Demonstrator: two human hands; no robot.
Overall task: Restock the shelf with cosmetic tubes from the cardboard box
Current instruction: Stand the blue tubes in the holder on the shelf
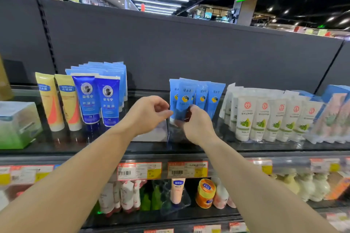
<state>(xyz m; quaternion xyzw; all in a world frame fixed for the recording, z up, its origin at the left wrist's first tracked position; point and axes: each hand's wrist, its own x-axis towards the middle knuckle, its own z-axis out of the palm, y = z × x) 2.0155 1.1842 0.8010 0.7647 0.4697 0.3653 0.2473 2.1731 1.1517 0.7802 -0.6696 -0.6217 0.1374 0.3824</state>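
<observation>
On the glass shelf (56,143) we saw two yellow tubes (56,100) and, just to their right, dark blue tubes (98,100) standing upright. Our left hand (149,114) hovered in the gap with fingers loosely curled, holding nothing, close beside the light blue tubes (197,96). Our right hand (195,123) gripped the lower end of the front light blue tube, with white tubes (265,117) farther right.
</observation>
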